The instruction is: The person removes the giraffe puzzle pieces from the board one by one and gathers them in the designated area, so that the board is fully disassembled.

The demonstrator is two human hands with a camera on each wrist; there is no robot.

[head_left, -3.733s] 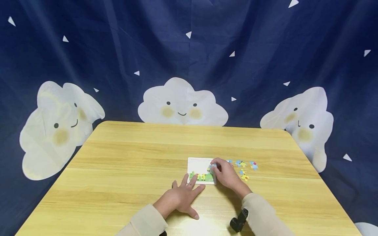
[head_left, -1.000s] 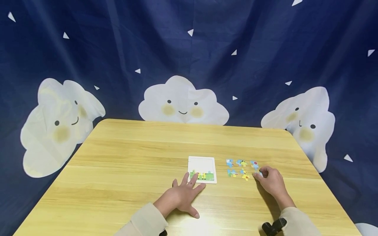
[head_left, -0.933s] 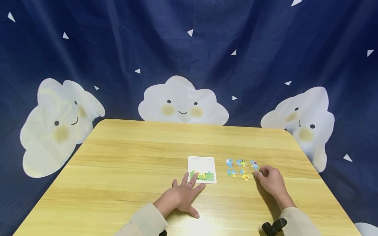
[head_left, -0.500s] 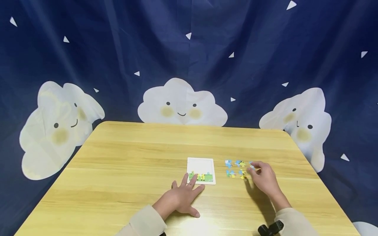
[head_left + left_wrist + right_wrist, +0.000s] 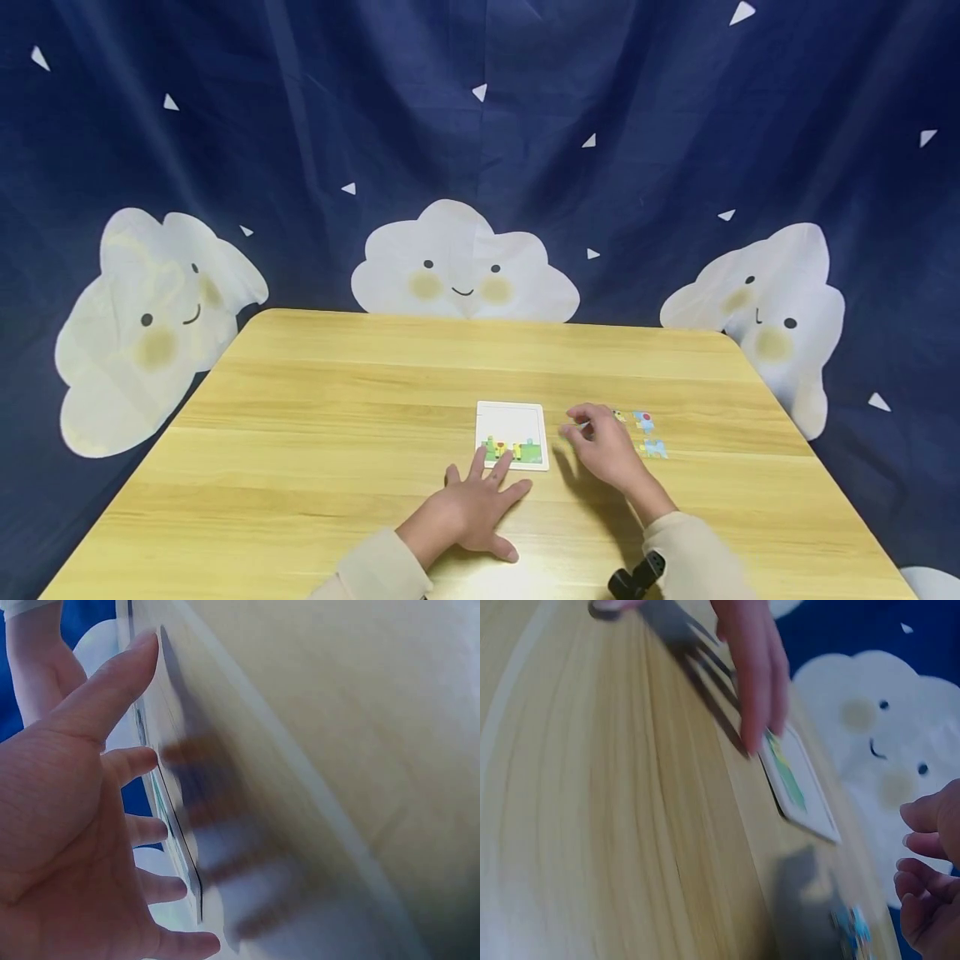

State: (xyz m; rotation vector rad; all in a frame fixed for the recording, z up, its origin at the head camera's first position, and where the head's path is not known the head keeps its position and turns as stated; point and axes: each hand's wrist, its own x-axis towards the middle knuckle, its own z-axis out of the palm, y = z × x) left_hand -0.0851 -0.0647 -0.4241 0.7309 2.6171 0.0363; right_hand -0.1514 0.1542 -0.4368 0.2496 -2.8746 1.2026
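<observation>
L hand is wide at tray, prob. to keep it still; R hand is loose by bits.

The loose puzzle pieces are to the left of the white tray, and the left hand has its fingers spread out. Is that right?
Not quite: the loose puzzle pieces are to the right of the white tray, as the head view shows. The left hand does have its fingers spread out.

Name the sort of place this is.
Possibly a playroom or staged set: a navy fabric backdrop with smiling white clouds hangs behind a yellowish wood-grain table holding a square white puzzle tray.
</observation>
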